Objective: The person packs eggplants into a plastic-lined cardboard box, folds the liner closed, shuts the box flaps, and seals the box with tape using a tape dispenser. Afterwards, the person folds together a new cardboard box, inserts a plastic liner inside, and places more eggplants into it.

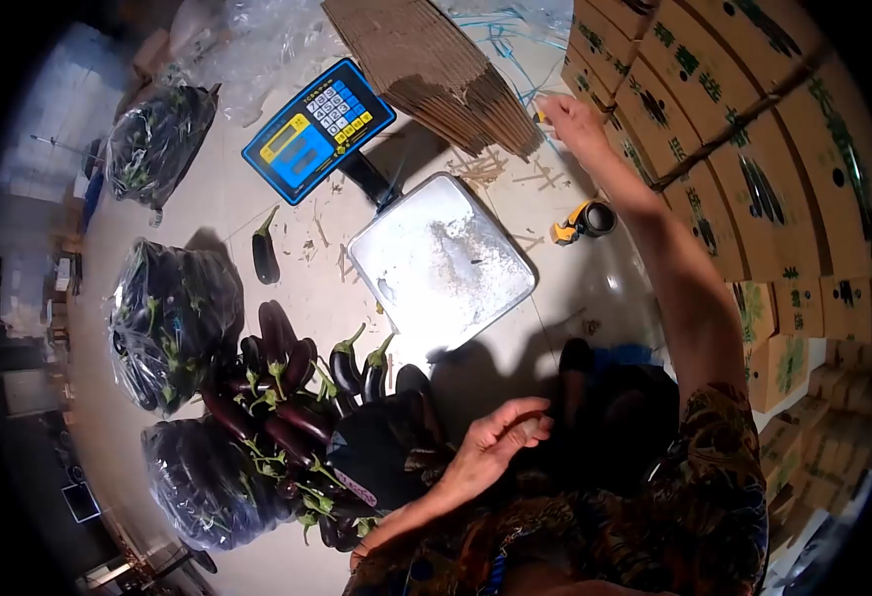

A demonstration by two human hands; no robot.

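Observation:
Over the dark clothing at the lower centre, my left hand [501, 437] has its fingers curled together; whether anything is in them I cannot make out. My right hand [575, 127] reaches out beside the flattened cardboard stack [436, 74], its fingers closed around something small, with a bit of yellow at the fingertips. Between the hands lies the bare metal plate of a scale [443, 263], its blue display [319, 129] tilted behind it. A yellow and black tool or tape roll [585, 223] rests on the floor below my right hand.
Loose eggplants [292, 432] are heaped at lower left, beside bags of eggplants [173, 318]. A single eggplant [265, 253] lies left of the scale. Printed cartons [714, 149] are stacked at right. Blue strapping [501, 40] and clear plastic [247, 50] lie at the top.

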